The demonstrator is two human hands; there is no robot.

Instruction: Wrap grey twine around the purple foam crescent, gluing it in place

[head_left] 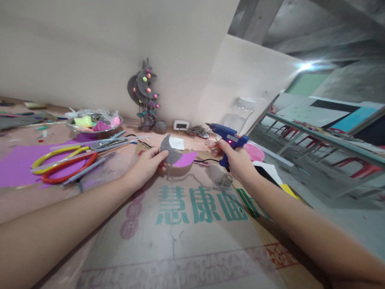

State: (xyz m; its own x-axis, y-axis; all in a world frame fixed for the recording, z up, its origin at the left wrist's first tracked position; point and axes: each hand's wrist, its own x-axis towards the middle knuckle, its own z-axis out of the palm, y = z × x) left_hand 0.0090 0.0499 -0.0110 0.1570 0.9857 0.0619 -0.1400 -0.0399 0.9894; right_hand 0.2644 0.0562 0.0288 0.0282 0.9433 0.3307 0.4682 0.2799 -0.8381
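Between the thumb and fingers of my left hand (155, 158) is a grey felt crescent (170, 152), held up above the cardboard. A purple piece (185, 159) shows at the crescent's right side; whether it is joined to it I cannot tell. My right hand (230, 154) grips a blue glue gun (225, 130) by its handle. Its nozzle points left, and a small red light glows on its body. A black cord leads left from the handle. Grey yarn (224, 181) lies on the cardboard just below the glue gun.
Printed cardboard (180, 249) covers the table in front of me. To the left lie scissors (64, 160) with yellow and red handles, purple sheets (18, 164) and a metal bowl (99, 130) of bright scraps. Behind stand a grey moon decoration (146, 96), a small clock (181, 125) and a clear jug (240, 114).
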